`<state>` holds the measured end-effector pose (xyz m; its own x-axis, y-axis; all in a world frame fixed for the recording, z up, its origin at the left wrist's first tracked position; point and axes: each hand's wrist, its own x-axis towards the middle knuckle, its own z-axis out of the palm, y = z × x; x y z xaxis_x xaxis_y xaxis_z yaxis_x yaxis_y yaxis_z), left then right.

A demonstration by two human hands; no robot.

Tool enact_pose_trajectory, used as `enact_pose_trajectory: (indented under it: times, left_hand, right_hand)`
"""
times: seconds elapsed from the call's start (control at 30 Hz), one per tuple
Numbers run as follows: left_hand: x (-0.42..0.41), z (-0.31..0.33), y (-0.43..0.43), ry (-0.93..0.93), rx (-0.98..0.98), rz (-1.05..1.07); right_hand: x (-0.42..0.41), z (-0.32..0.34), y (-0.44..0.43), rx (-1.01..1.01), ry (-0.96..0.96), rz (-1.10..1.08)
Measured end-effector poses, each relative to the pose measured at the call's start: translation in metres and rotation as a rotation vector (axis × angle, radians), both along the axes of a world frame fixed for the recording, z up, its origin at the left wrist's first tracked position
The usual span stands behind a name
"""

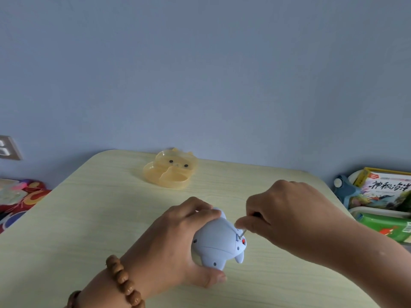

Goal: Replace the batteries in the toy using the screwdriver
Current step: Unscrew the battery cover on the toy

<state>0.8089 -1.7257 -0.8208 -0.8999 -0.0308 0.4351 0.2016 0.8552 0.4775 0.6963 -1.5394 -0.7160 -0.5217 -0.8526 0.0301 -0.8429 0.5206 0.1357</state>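
A wooden bead bracelet is worn on the near left wrist. The toy, a pale blue rounded animal figure with small dark screw holes and a red spot, is gripped by the left hand over the near middle of the pale tabletop. A thin screwdriver is pinched by the right hand, its tip set against the toy's right side. Books are stacked at far right.

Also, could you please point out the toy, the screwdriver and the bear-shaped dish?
toy [216, 238]: head view, on its pale blue body.
screwdriver [242, 233]: head view, on the thin metal shaft near the tip.
bear-shaped dish [172, 184]: head view, on its near outer wall.
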Motion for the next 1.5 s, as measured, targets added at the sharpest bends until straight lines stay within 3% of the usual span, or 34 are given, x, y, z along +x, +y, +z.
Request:
enact_pose_trajectory:
  times: [0.1,0.23,0.43,0.63,0.77,0.97,1.23,1.5]
  left_hand:
    - [-0.001,0.000,0.001,-0.012,-0.017,0.002]
    - [-0.001,0.001,0.001,-0.036,-0.023,0.005]
    - [0.002,0.004,0.001,-0.066,0.009,0.006]
    - [0.004,0.007,0.000,-0.103,0.023,0.012]
    - [0.007,0.008,0.000,-0.095,0.053,0.002]
    - [0.008,0.009,0.002,-0.108,0.041,-0.009]
    - [0.008,0.007,0.001,-0.106,0.055,0.015]
    - [0.008,0.007,0.003,-0.100,0.043,0.008]
  right_hand:
    - [-0.002,-0.008,-0.002,0.033,0.051,-0.008]
    - [0.001,-0.008,0.005,-0.033,-0.064,0.028]
    - [-0.009,-0.003,0.006,-0.002,-0.079,0.051]
    - [-0.007,-0.012,0.004,0.003,0.011,0.078]
    - [0.000,-0.003,0.011,-0.017,-0.145,0.063]
    - [-0.004,-0.011,0.005,-0.009,0.038,0.110]
    - [0.003,-0.004,0.011,-0.046,-0.166,0.090]
    - [-0.004,-0.011,0.005,-0.025,-0.014,0.127]
